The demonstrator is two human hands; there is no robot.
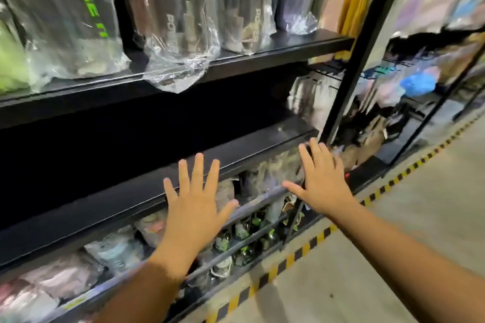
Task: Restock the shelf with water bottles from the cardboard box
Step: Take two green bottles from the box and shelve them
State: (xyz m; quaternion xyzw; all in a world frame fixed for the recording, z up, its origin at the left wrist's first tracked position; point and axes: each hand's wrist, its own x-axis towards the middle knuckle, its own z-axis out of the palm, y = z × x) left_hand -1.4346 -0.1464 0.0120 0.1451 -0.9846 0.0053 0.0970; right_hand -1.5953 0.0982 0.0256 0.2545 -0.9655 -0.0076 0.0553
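My left hand [193, 202] and my right hand [321, 181] are stretched out in front of a black metal shelf unit [157, 191], fingers spread and straight, holding nothing. Both hover by the front edge of the middle shelf board, whose dark space above shows no goods. On the upper shelf [262, 56] stand several dark water bottles in clear plastic bags [181, 21]. One bag hangs over that shelf's front edge. No cardboard box is in view.
The lower shelf holds bagged goods [118, 249] behind metal rails, with small green-and-dark items [246, 233] further right. A black upright post [359, 42] stands right of my hands. More racks of bagged goods [409, 81] stand beyond. Yellow-black tape [301, 252] lines the concrete floor.
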